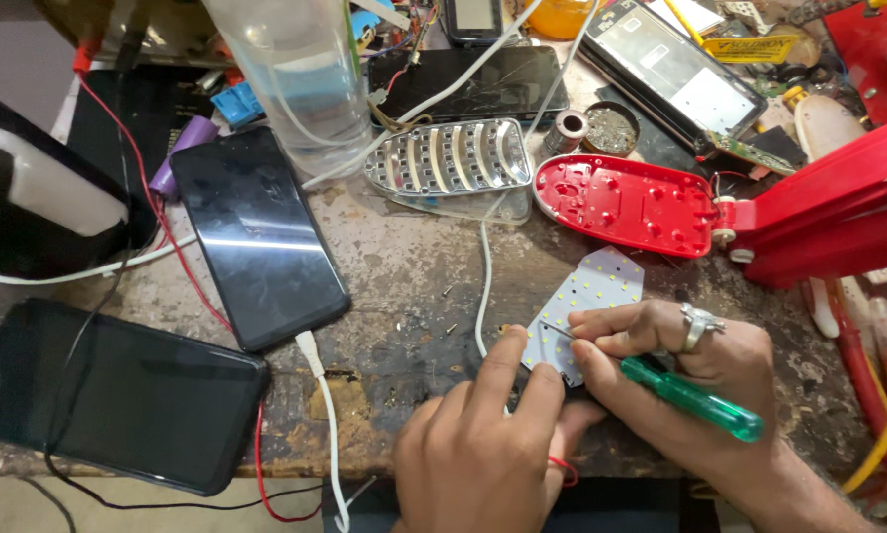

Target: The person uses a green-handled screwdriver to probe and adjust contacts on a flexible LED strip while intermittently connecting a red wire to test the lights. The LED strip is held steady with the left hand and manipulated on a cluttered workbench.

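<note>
A white LED circuit board lies on the worn workbench near its front edge. My left hand presses down on the board's near corner with index and middle fingers. My right hand, a ring on one finger, grips a green-handled screwdriver whose thin metal tip points left onto the board's lower part. A red plastic lamp shell lies just beyond the board, joined to a red lamp body. A silvery reflector sits left of the shell.
A black phone with a white cable plugged in lies left of centre, another dark phone at the front left. A clear plastic bottle, more phones, a solder spool and wires crowd the back. Small screws lie loose.
</note>
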A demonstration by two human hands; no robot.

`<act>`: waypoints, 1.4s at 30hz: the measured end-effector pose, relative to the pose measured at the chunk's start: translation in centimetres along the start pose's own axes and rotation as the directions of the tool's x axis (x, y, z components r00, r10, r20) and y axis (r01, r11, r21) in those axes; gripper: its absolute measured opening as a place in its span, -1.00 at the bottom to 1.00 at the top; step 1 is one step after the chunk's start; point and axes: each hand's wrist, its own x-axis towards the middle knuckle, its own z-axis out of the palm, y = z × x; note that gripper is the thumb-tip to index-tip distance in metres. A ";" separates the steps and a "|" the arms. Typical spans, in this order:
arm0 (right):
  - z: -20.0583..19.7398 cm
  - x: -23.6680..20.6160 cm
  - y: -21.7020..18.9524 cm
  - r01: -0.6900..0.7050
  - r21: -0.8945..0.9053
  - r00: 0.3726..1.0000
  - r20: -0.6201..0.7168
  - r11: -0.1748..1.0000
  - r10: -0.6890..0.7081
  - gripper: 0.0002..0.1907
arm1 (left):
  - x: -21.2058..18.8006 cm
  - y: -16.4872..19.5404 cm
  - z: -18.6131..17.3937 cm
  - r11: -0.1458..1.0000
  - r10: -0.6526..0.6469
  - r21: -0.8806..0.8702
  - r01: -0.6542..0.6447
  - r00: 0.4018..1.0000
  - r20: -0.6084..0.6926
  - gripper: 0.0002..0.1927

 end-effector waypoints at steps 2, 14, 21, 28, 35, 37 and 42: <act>0.0 0.0 -0.1 -0.024 -0.021 1.000 0.006 0.999 0.025 -0.89 | 0.2 -0.2 0.0 1.000 -0.022 -0.020 0.021 0.999 -0.030 -0.71; -0.1 0.1 -1.4 -0.026 -0.139 0.998 -0.061 0.990 0.018 -0.87 | 1.0 -1.5 -1.2 0.994 0.015 -0.108 -0.011 0.999 0.039 -0.80; 0.3 -0.3 -1.5 -0.032 -0.055 0.997 -0.069 0.998 0.029 -0.91 | 1.3 -1.1 -1.2 0.994 0.004 -0.112 0.005 0.997 0.082 -0.62; 0.1 -0.3 -1.0 -0.040 -0.105 0.998 -0.055 0.994 0.034 -0.92 | 1.1 -1.0 -0.5 0.996 -0.019 -0.088 0.025 0.998 0.063 -0.70; 0.5 -0.1 -0.5 -0.029 -0.004 0.999 -0.033 1.000 0.029 -0.79 | 1.4 -1.4 -0.3 0.994 0.038 -0.110 -0.029 0.996 0.077 -0.76; 0.7 -0.1 -0.5 -0.034 -0.032 0.998 -0.045 0.999 0.033 -0.72 | 1.4 -1.6 -0.4 0.992 0.060 -0.119 -0.048 0.993 0.098 -0.77; 0.7 -0.1 -1.0 0.057 -0.034 0.997 -0.043 0.998 -0.059 -0.76 | 1.5 -1.9 -0.2 0.986 0.116 -0.132 -0.105 0.990 0.077 -0.80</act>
